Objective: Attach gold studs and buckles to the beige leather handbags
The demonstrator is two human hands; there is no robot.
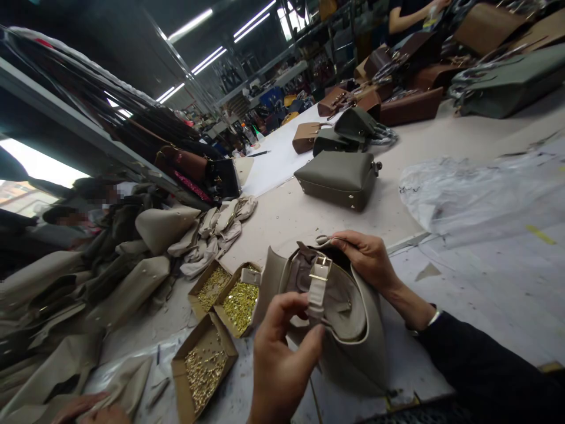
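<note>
Strap [318, 290] pinched, bag [353, 368] held

The left hand [285, 356] pinches the strap between its fingers; the right hand [373, 259] grips the bag's rim, some fingertips hidden; the bag rests on the table [273, 221], underside unseen; a co-worker's hands [106, 416] are cut off below.

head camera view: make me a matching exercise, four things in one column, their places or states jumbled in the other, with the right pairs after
Column 1
1. left hand
2. right hand
3. boxes
4. plastic sheet

Column 2
A. holding small metal bits
B. at the rim of the open bag
C. clear and crumpled
D. at the buckled strap

Pairs: 1-D, 2-B, 3-A, 4-C
</note>
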